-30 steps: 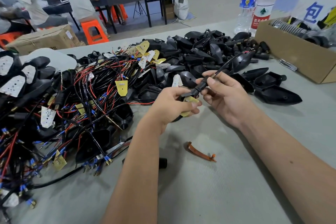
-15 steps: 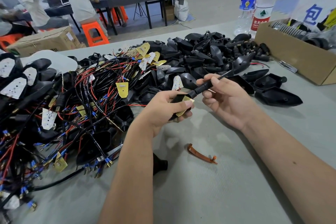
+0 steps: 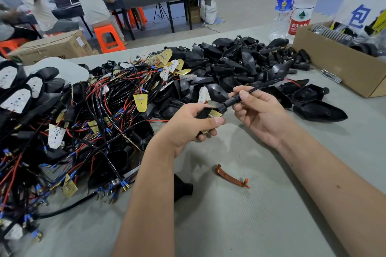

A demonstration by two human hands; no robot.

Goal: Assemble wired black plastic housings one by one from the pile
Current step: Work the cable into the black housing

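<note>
The left hand (image 3: 188,125) holds a black housing (image 3: 205,113). The right hand (image 3: 258,117) pinches its stem (image 3: 231,102). The pile (image 3: 129,98) lies behind.

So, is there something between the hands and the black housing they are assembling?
Nothing visible. The left hand already grips the black housing, and the right hand pinches its black stem.

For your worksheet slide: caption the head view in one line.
Left hand grips a black housing while right hand pinches its stem beside the pile.
</note>
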